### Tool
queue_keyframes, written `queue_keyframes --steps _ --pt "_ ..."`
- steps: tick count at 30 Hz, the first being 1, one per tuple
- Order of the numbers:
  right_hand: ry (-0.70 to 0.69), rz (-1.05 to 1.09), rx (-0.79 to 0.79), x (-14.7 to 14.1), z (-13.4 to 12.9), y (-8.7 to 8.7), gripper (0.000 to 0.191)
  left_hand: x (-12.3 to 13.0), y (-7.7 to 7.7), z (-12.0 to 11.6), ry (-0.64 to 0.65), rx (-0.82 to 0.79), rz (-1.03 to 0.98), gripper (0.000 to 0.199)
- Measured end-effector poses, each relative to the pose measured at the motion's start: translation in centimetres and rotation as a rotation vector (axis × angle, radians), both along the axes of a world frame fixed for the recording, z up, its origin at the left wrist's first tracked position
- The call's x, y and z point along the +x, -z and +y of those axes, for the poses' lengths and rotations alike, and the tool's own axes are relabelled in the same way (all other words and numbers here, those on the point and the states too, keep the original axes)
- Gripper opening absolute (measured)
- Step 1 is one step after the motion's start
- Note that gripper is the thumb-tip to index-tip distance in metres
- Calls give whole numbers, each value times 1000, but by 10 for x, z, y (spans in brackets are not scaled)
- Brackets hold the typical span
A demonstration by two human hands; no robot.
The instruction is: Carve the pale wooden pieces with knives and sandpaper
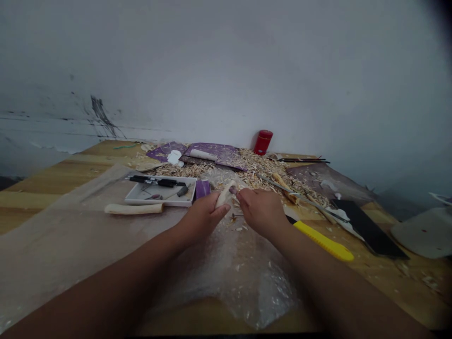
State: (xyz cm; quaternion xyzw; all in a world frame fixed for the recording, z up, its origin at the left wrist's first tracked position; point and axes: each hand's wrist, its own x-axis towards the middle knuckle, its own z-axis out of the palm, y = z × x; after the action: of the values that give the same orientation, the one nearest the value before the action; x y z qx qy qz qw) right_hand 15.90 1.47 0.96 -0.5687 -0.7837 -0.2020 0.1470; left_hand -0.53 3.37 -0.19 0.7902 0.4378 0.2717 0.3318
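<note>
My left hand (pixel 202 215) is closed around a pale carved piece of wood (pixel 224 195), its upper end pointing up and away from me. My right hand (pixel 262 210) pinches a small purplish piece (pixel 233 190) that looks like folded sandpaper, against the wood's upper end. Fingers partly hide both things. Left of my left hand lies a pale wooden handle (pixel 134 208) in front of a white tray (pixel 158 203) with black pens (pixel 155 181) and small grinding bits. A purple folded sandpaper strip (pixel 202 188) stands beside the tray. Under my right wrist sticks out a yellow-handled tool (pixel 323 240).
Plastic wrap (pixel 88 245) covers much of the wooden table (pixel 88 157). Wood shavings (pixel 261 165) heap at the back beside purple sheets (pixel 219 153) and a red canister (pixel 263 142) by the wall. A long metal tool (pixel 303 197) and a black slab (pixel 369 228) lie on the right.
</note>
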Motion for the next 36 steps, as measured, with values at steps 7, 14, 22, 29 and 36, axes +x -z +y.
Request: queue_keyframes --steps 7,14,22,29,36 --pt "-110 8 -167 -9 -3 5 22 0 6 5 4 97 75 22" --pt "-63 274 -221 1 7 10 25 1 9 7 -13 85 168 22" --pt "-4 154 -145 -2 2 5 25 1 6 5 -17 112 209 19" --pt "-189 189 -262 -3 2 4 21 1 12 10 -4 137 232 21" --pt "-73 205 -228 -2 5 4 22 -1 11 8 -5 140 212 20"
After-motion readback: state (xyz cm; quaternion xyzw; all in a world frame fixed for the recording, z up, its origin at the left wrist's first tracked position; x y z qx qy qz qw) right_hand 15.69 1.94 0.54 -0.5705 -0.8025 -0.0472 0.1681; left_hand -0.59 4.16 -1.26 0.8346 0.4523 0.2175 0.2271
